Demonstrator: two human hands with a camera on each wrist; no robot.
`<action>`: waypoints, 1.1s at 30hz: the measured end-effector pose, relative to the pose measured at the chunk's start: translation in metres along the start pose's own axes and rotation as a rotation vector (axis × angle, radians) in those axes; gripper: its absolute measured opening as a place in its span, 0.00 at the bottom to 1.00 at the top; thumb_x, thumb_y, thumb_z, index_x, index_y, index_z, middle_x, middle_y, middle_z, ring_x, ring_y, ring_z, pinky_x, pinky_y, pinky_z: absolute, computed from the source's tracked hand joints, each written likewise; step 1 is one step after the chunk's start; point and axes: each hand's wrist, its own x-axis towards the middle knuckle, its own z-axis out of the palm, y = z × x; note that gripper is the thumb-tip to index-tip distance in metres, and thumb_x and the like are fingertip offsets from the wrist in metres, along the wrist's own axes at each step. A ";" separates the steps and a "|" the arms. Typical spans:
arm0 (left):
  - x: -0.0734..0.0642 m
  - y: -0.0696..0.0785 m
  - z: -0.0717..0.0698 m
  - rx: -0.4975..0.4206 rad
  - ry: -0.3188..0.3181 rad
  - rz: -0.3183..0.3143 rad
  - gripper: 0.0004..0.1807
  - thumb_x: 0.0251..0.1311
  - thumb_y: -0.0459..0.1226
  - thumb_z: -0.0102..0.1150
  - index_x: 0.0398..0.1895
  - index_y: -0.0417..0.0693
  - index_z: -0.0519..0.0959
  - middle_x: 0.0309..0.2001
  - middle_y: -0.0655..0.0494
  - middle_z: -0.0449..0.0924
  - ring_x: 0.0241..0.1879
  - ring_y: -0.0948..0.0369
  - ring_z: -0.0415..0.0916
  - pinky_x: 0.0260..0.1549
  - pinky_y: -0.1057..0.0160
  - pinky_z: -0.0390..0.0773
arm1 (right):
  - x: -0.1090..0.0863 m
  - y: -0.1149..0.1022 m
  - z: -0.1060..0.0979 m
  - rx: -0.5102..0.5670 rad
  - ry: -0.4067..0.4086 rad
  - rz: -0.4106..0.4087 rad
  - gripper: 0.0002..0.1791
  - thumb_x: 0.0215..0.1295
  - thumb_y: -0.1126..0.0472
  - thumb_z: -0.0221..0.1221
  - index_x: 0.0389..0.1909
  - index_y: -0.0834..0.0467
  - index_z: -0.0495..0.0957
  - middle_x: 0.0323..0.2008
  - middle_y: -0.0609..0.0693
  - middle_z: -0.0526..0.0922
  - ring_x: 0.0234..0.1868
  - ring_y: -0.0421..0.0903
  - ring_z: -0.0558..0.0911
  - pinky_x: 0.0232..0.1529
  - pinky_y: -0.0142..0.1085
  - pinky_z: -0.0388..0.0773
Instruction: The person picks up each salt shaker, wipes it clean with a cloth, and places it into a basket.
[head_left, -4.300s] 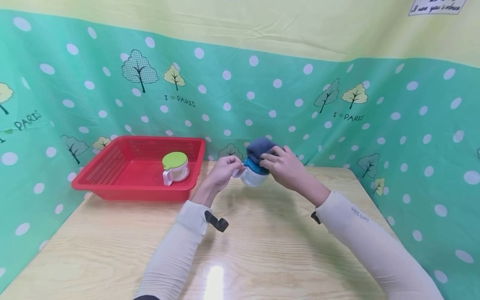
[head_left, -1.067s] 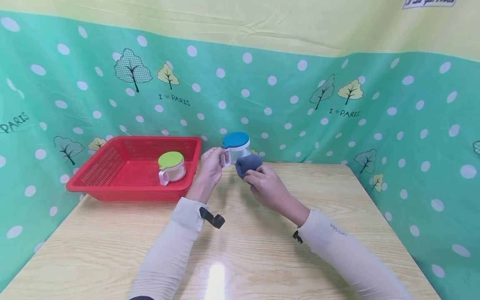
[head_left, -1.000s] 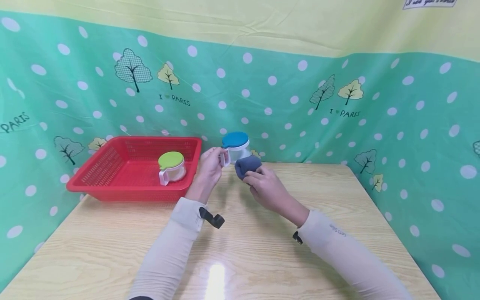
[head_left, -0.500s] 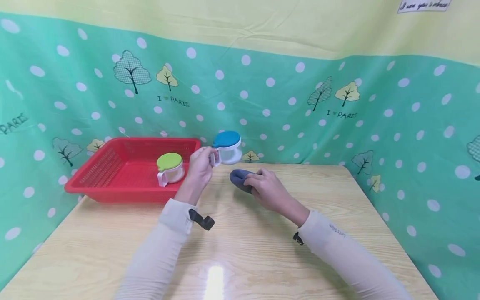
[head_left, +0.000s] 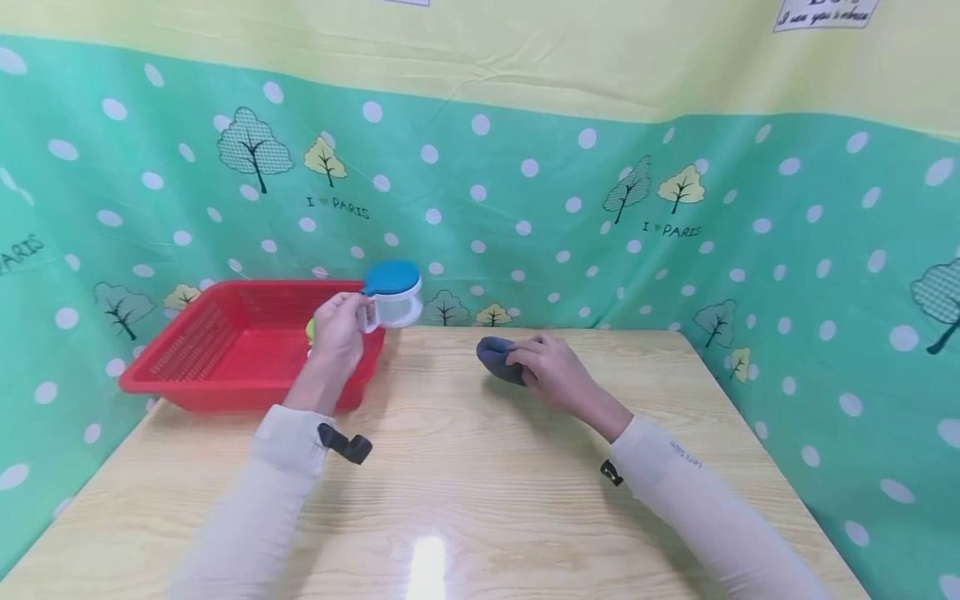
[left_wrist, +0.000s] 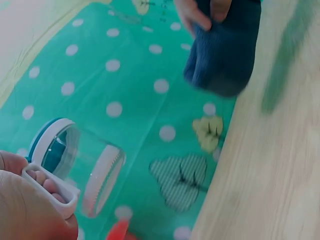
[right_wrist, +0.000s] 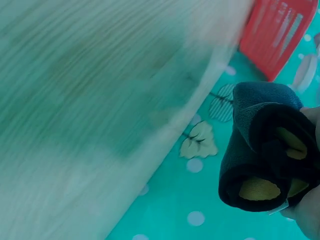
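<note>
My left hand (head_left: 335, 335) grips the white handle (left_wrist: 55, 192) of a clear seasoning jar (head_left: 393, 311) with a blue lid (head_left: 392, 277). Held in the air, the jar is beside the right end of a red basket (head_left: 202, 385). Fingers go through the handle loop in the left wrist view. To the right, my right hand (head_left: 557, 377) pinches a folded dark blue cloth (head_left: 498, 360) a little above the table, apart from the jar. The right wrist view shows the cloth's rolled folds (right_wrist: 255, 150). Inside the basket, a green-lidded jar (head_left: 310, 331) is mostly hidden behind my left hand.
The light wooden table (head_left: 465, 467) runs back to a green dotted curtain (head_left: 480, 192), which also closes off the right side. The basket stands at the table's back left. Black straps with mounts (head_left: 345, 443) sit on both wrists.
Earlier the cloth wiped against the blue-lidded jar's lid and side. Now they are apart: my left hand has carried the jar left towards the basket, while the cloth has dropped lower, still in my right hand.
</note>
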 end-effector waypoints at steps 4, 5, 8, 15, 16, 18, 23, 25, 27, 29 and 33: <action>0.003 0.014 -0.029 0.012 0.057 -0.022 0.16 0.67 0.27 0.51 0.18 0.45 0.73 0.27 0.55 0.72 0.43 0.57 0.68 0.50 0.58 0.68 | -0.005 0.012 0.002 -0.015 -0.014 0.040 0.15 0.56 0.76 0.65 0.41 0.57 0.87 0.47 0.54 0.88 0.46 0.55 0.83 0.48 0.49 0.81; 0.003 0.018 -0.035 0.021 0.066 -0.028 0.16 0.68 0.28 0.51 0.19 0.45 0.74 0.29 0.55 0.72 0.45 0.57 0.67 0.53 0.57 0.66 | -0.007 0.015 0.002 -0.022 -0.015 0.051 0.15 0.56 0.76 0.65 0.41 0.57 0.87 0.47 0.54 0.88 0.47 0.56 0.83 0.49 0.49 0.81; 0.003 0.030 -0.053 0.068 0.084 -0.039 0.14 0.71 0.31 0.52 0.23 0.45 0.75 0.34 0.56 0.72 0.51 0.59 0.64 0.60 0.52 0.59 | -0.012 0.022 -0.001 -0.019 -0.014 0.085 0.15 0.56 0.76 0.65 0.42 0.57 0.87 0.48 0.55 0.88 0.49 0.57 0.83 0.51 0.51 0.80; 0.009 0.055 -0.085 0.070 0.153 -0.013 0.15 0.70 0.30 0.52 0.22 0.42 0.75 0.32 0.56 0.72 0.45 0.59 0.65 0.50 0.60 0.66 | -0.024 0.037 -0.007 -0.021 -0.029 0.140 0.16 0.58 0.75 0.65 0.41 0.54 0.89 0.55 0.59 0.84 0.55 0.61 0.80 0.55 0.57 0.77; 0.010 0.058 -0.090 0.088 0.166 -0.016 0.15 0.70 0.30 0.52 0.22 0.42 0.75 0.31 0.57 0.72 0.45 0.60 0.65 0.49 0.61 0.67 | -0.026 0.039 -0.007 -0.028 -0.037 0.149 0.16 0.58 0.75 0.65 0.41 0.54 0.89 0.55 0.60 0.84 0.55 0.62 0.80 0.55 0.58 0.77; 0.012 0.062 -0.099 0.126 0.196 -0.027 0.14 0.70 0.30 0.53 0.23 0.42 0.75 0.33 0.58 0.72 0.46 0.60 0.65 0.48 0.62 0.68 | -0.030 0.044 -0.007 -0.048 -0.052 0.164 0.16 0.58 0.75 0.65 0.41 0.54 0.90 0.56 0.60 0.84 0.55 0.63 0.80 0.56 0.58 0.76; 0.014 0.070 -0.120 0.225 0.271 -0.091 0.10 0.69 0.35 0.59 0.27 0.45 0.76 0.41 0.60 0.71 0.50 0.64 0.64 0.48 0.64 0.71 | -0.042 0.056 -0.009 -0.085 -0.092 0.230 0.15 0.60 0.73 0.64 0.44 0.55 0.89 0.55 0.60 0.84 0.55 0.63 0.80 0.56 0.56 0.77; 0.014 0.072 -0.128 0.251 0.298 -0.110 0.10 0.68 0.35 0.60 0.27 0.45 0.76 0.44 0.61 0.70 0.50 0.65 0.64 0.46 0.67 0.73 | -0.046 0.060 -0.011 -0.089 -0.107 0.255 0.15 0.61 0.73 0.62 0.45 0.56 0.88 0.55 0.61 0.84 0.54 0.63 0.80 0.55 0.56 0.77; 0.015 0.074 -0.134 0.270 0.319 -0.125 0.10 0.68 0.36 0.61 0.28 0.46 0.76 0.44 0.62 0.70 0.49 0.66 0.63 0.41 0.70 0.76 | -0.049 0.064 -0.013 -0.084 -0.117 0.277 0.15 0.62 0.73 0.61 0.46 0.57 0.87 0.54 0.61 0.84 0.54 0.63 0.80 0.55 0.56 0.78; 0.016 0.076 -0.140 0.290 0.328 -0.140 0.10 0.69 0.36 0.60 0.27 0.46 0.76 0.44 0.62 0.69 0.48 0.66 0.63 0.38 0.71 0.77 | -0.052 0.067 -0.016 -0.078 -0.119 0.291 0.15 0.62 0.73 0.61 0.46 0.58 0.87 0.54 0.62 0.84 0.54 0.63 0.80 0.54 0.56 0.78; 0.020 0.077 -0.147 0.342 0.310 -0.178 0.13 0.69 0.36 0.59 0.23 0.47 0.76 0.40 0.59 0.69 0.43 0.63 0.65 0.31 0.71 0.78 | -0.057 0.074 -0.019 -0.088 -0.115 0.304 0.14 0.61 0.74 0.60 0.45 0.59 0.87 0.52 0.62 0.84 0.54 0.62 0.80 0.52 0.57 0.79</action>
